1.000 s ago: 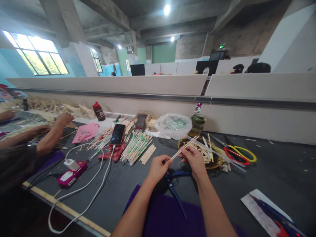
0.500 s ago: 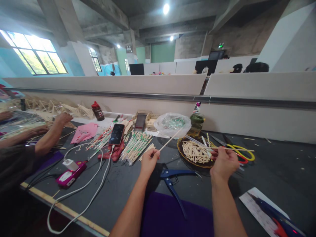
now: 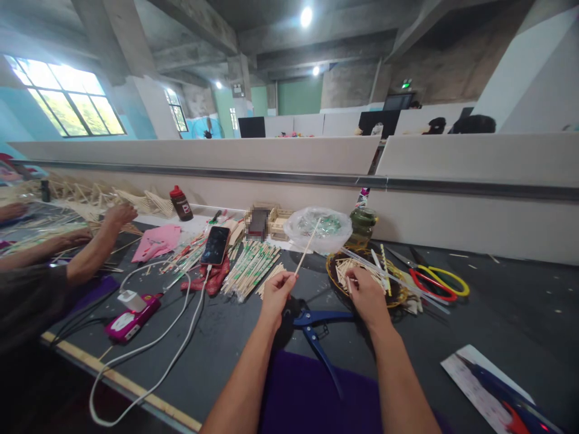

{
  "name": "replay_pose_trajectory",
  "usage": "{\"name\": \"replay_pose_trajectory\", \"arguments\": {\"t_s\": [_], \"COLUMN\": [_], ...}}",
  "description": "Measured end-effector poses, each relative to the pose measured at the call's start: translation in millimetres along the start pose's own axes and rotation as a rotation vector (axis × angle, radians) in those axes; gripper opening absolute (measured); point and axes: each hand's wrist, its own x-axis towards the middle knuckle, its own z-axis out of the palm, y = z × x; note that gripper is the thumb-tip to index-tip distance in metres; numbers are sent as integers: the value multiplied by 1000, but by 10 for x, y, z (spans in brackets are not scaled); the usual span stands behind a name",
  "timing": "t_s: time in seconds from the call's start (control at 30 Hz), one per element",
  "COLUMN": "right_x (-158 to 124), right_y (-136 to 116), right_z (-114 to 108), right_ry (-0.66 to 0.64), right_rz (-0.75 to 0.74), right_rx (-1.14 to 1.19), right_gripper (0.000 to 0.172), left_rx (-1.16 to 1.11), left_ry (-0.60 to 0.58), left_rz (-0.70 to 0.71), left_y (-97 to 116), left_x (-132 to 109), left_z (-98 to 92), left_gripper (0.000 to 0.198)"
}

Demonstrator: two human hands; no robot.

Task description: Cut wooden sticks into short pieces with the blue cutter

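My left hand (image 3: 277, 295) is closed, pinching one end of a thin wooden stick (image 3: 308, 247) that slants up and away toward the clear plastic bag. Over the near left part of a round woven basket (image 3: 332, 286) is my right hand (image 3: 367, 295), its fingers bent together. What looks like a short wooden stick (image 3: 349, 284) shows at its fingertips. Many short cut sticks (image 3: 346, 265) lie in the basket, partly hidden by that hand. Between my forearms, a blue-handled cutter (image 3: 312, 322) lies on the table, partly over purple cloth (image 3: 312, 392).
Wrapped chopsticks (image 3: 251, 268), a charging phone (image 3: 216, 246) and a purple power strip (image 3: 133, 319) lie left. A plastic bag (image 3: 319, 229) and green jar (image 3: 363, 226) stand behind. Scissors (image 3: 434, 283) and a dark-blue tool (image 3: 497, 386) lie right. A co-worker's arm (image 3: 97, 253) reaches in far left.
My right hand has moved left and down to the basket; the long stick it held is out of sight there. My left hand's stick now points more steeply upward.
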Motion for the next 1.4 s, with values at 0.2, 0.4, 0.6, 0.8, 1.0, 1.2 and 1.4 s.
{"name": "replay_pose_trajectory", "arguments": {"t_s": [0.2,0.4,0.6,0.8,1.0,1.2,1.4], "right_x": [-1,-17,5,47,39,47,28], "right_y": [-60,119,64,-522,-607,-482,-527], "right_z": [-18,43,54,78,114,96,137], "right_ry": [275,63,5,-149,27,211,155], "right_rz": [106,-2,61,302,378,472,436], "right_rx": [-17,-106,-43,783,937,935,857], "right_gripper": [25,27,26,39,30,31,32], "left_rx": [24,-15,84,386,855,1352,1487], "left_ry": [-58,-86,-112,-241,-45,189,146], "left_rz": [-25,-62,-16,180,313,161,112], "left_y": [-13,7,9,14,43,-3,-44], "left_x": [-21,-28,-47,-118,-37,78,66], "left_z": [35,34,53,145,-95,-456,-457], "left_gripper": [38,38,33,16,14,6,11]}}
